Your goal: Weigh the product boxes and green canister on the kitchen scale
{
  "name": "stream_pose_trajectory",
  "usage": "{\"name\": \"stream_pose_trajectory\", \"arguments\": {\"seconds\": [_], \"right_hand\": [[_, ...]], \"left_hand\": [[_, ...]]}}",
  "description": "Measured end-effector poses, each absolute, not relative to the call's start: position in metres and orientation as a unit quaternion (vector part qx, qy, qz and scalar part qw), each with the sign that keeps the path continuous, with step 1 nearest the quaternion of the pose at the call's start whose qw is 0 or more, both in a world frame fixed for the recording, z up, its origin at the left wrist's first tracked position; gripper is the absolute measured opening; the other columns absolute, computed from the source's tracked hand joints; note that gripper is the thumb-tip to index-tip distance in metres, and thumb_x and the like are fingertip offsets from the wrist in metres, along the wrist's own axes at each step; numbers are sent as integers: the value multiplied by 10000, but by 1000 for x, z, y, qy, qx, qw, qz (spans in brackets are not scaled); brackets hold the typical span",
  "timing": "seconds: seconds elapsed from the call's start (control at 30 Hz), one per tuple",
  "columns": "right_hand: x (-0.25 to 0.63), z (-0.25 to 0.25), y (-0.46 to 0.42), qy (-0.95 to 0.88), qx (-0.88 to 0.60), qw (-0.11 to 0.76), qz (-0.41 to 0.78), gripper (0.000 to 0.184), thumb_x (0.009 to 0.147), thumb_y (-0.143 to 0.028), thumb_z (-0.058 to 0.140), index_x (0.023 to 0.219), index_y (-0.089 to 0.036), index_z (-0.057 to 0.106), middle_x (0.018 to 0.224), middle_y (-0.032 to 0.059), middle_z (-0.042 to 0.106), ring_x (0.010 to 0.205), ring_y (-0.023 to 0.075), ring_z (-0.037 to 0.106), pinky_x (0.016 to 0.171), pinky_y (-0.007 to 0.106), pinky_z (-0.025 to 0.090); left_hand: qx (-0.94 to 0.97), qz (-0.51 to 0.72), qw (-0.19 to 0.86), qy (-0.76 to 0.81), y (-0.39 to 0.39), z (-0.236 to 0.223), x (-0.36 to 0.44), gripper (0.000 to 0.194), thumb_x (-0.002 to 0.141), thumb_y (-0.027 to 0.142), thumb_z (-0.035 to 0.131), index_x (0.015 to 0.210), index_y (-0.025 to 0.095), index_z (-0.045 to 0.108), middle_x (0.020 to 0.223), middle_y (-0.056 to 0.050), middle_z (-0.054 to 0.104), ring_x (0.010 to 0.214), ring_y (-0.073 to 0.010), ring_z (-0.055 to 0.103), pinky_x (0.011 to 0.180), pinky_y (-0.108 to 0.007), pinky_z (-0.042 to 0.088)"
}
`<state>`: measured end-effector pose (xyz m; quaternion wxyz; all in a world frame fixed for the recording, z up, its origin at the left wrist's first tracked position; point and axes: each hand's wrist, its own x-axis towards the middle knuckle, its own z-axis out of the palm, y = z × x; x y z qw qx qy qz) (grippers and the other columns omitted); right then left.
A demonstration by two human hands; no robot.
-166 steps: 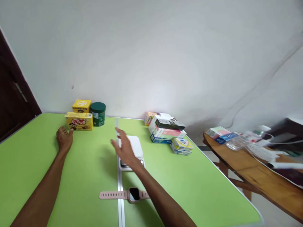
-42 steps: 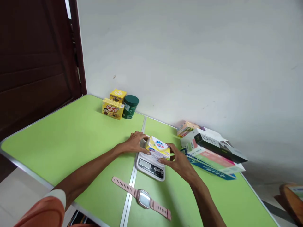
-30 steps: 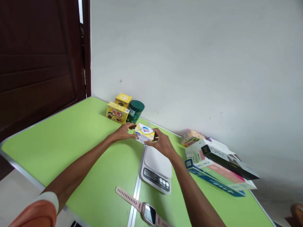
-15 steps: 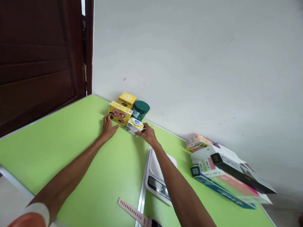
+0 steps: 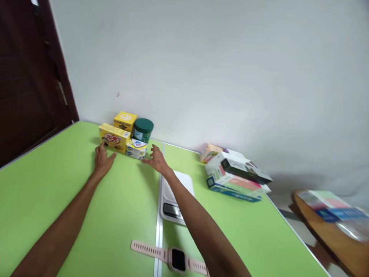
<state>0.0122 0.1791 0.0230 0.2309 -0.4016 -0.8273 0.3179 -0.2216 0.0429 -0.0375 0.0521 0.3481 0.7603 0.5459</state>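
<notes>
My left hand (image 5: 103, 159) lies flat on the green desk (image 5: 57, 184) near its far edge, fingers loosely spread, fingertips just at the front of the yellow cartoon box (image 5: 113, 137); it grips nothing. My right hand (image 5: 156, 159) is open too, fingers spread, hovering just to the right of the small soap box (image 5: 136, 148) without pinching it. That soap box sits on the desk by the far edge, tucked against the yellow cartoon box, in front of the green jar (image 5: 142, 130). A second yellow box (image 5: 125, 120) stands behind them at the wall. The white scale (image 5: 175, 196) lies under my right forearm, a pink watch (image 5: 170, 257) at the near edge, and a stack of cartons (image 5: 235, 175) toward the far right corner.
</notes>
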Motion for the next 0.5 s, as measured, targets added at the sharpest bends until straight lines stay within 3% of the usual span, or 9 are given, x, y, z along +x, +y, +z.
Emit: {"name": "stream_pose_trajectory", "arguments": {"seconds": [0.1,0.23,0.33,0.5], "right_hand": [[63,39,158,-828,-364,294,309,709,815,-372,824,1441,-202,540,1394,184,604,1037,295,700,793,428,634],[168,63,126,-782,-378,446,216,386,966,-448,642,1298,-250,635,1286,130,671,1076,279,675,828,417,616],[256,69,122,-669,-486,551,112,437,985,-538,594,1281,-220,638,1287,150,661,1125,297,642,905,463,590],[370,55,168,-484,-622,614,43,761,921,-701,538,1366,-85,577,1395,253,584,1301,388,557,1080,567,469]], "left_hand": [[339,526,55,778,38,-33,-221,772,788,311,759,1467,127,443,1384,-194,503,1141,-295,664,1066,-543,565],[334,525,56,781,26,-26,-215,730,769,330,761,1418,158,475,1357,-163,543,1132,-288,667,1062,-539,569],[334,531,43,778,14,-18,-198,697,801,365,716,1420,165,467,1369,-173,549,1182,-324,645,1064,-571,556],[464,514,-77,717,22,15,-116,737,880,457,666,1493,140,407,1495,-216,486,1467,-397,415,1263,-613,309]]}}
